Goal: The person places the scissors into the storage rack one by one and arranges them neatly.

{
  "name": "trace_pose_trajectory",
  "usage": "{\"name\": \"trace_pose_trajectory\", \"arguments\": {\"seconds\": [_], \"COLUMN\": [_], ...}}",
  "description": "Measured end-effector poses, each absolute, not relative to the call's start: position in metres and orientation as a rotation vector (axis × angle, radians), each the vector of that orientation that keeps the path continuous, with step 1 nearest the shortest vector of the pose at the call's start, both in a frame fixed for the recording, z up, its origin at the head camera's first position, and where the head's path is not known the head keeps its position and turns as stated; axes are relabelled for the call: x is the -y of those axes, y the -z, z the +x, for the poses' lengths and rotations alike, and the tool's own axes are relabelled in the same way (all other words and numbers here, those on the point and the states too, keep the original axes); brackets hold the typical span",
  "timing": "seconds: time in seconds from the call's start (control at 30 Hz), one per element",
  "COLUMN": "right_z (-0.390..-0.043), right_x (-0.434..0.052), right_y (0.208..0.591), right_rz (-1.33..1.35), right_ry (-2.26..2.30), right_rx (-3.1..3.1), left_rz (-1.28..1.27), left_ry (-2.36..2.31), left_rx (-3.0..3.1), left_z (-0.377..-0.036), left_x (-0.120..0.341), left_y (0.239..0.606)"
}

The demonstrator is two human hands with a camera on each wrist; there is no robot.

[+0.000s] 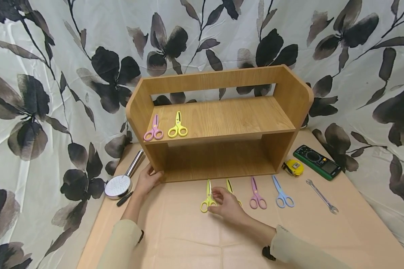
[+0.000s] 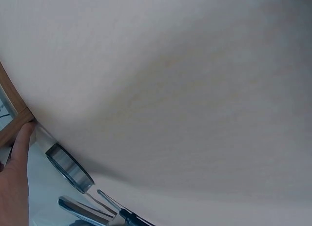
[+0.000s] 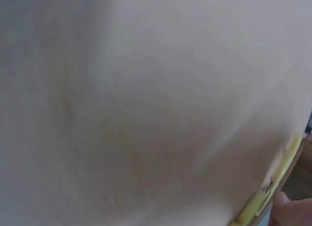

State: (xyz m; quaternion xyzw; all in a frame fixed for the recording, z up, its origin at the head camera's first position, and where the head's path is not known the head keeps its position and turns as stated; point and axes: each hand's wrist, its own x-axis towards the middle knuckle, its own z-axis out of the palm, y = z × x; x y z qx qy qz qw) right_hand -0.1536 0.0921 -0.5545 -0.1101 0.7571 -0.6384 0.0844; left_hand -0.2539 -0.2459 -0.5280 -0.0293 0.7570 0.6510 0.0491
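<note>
A wooden two-level shelf [image 1: 222, 119] stands on the beige table [image 1: 188, 239]. Pink scissors [image 1: 153, 129] and yellow scissors [image 1: 177, 127] lie on its upper level at the left. In front of the shelf lie yellow-green scissors [image 1: 207, 198], a second yellow pair [image 1: 229, 185] partly hidden by my right hand, pink scissors [image 1: 257, 195] and blue scissors [image 1: 282, 194]. My right hand [image 1: 223, 204] pinches the handle of the yellow-green scissors [image 3: 263, 199]. My left hand [image 1: 147, 182] rests against the shelf's lower left corner [image 2: 12, 106], its thumb [image 2: 19, 150] straight on the wood.
A chrome shower head [image 1: 118, 185] and a black pen [image 1: 124, 198] lie left of the shelf. To its right sit a yellow tape measure [image 1: 293, 167], a green multimeter [image 1: 317, 161] and a wrench [image 1: 322, 196]. A floral curtain [image 1: 54, 93] surrounds the table.
</note>
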Motion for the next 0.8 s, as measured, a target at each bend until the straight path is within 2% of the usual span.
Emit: {"name": "trace_pose_trajectory", "arguments": {"seconds": [0.3,0.8], "right_z": [-0.151,-0.15], "right_x": [-0.086,-0.078], "right_y": [0.565,0.562], "right_rz": [-0.307,-0.467], "right_ry": [1.744,1.396], "right_rx": [-2.465,-2.812], "left_rz": [-0.089,-0.075], "left_ry": [-1.976,-1.98], "left_rx": [-2.315,-2.325], "left_z": [-0.255,-0.255], "left_x": [0.247,0.247], "left_y": [0.528,0.528]}}
